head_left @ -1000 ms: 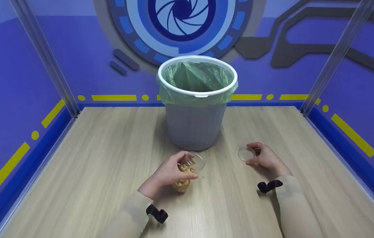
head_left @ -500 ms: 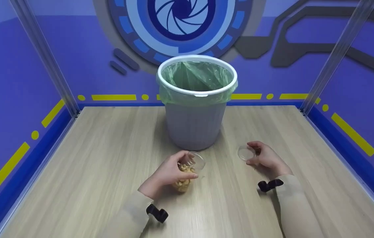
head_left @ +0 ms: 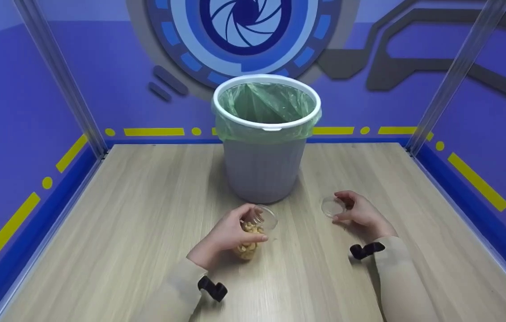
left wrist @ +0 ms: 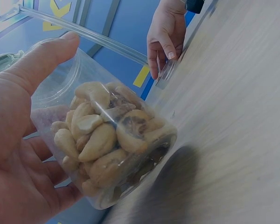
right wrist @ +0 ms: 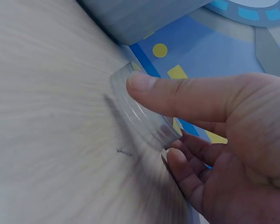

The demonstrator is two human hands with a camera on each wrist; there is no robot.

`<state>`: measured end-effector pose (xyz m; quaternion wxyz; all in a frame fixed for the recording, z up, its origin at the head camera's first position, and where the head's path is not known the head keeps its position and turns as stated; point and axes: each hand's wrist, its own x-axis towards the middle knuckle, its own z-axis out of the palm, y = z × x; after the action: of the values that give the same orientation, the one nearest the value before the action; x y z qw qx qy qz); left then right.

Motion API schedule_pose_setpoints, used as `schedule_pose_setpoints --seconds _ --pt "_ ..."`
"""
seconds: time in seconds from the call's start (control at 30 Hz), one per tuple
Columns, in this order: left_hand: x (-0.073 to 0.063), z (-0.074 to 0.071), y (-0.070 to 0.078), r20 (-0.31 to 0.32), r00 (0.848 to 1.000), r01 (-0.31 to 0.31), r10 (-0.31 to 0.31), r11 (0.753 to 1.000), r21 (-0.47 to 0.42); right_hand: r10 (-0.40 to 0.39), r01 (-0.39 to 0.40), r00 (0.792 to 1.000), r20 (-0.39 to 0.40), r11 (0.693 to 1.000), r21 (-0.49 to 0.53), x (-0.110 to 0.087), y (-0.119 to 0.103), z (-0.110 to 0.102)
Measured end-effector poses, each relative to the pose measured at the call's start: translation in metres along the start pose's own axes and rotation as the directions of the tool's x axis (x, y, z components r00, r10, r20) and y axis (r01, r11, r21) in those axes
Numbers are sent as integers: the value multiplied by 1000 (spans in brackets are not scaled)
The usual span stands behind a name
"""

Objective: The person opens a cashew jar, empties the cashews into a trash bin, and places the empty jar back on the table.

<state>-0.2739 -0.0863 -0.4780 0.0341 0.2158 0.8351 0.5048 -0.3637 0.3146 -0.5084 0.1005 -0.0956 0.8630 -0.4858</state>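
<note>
In the head view, the left hand (head_left: 230, 230) sits just below the centre of the frame, its thumb and fingers wrapped round a clear plastic jar (head_left: 247, 252) of cashews (left wrist: 100, 140); the jar's uncovered mouth points to the upper right, and whether its base touches the wood-grain tabletop (head_left: 145, 201) I cannot tell. Right of centre, the right hand (head_left: 362, 213) pinches a clear round lid (head_left: 331, 207) by its rim between thumb and fingers, well apart from the jar. Behind both, at upper centre, stands a grey wastebasket (head_left: 264, 172) with a green bag (head_left: 262, 100) lining it under a white rim.
</note>
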Motion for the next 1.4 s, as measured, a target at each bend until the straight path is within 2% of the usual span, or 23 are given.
schedule_pose_setpoints --seconds 0.37,0.67,1.07,1.2,1.4 --pt "-2 -1 1 -6 1000 1 -1 1000 15 -31 31 999 -8 999 -24 -3 -3 -1" --pt "-1 -2 2 -11 1000 -7 7 1000 -2 -8 10 1000 -23 998 65 -3 -7 -3" --pt "-2 -6 4 -21 999 31 -30 999 28 15 -14 999 -44 999 31 -9 -20 -6" --pt "-2 -9 5 -26 999 46 -46 999 26 -27 25 998 -63 999 -26 -9 -29 -9" --pt "-2 -18 7 -43 997 59 -59 998 13 -62 59 992 -107 998 -33 -8 -43 -13"
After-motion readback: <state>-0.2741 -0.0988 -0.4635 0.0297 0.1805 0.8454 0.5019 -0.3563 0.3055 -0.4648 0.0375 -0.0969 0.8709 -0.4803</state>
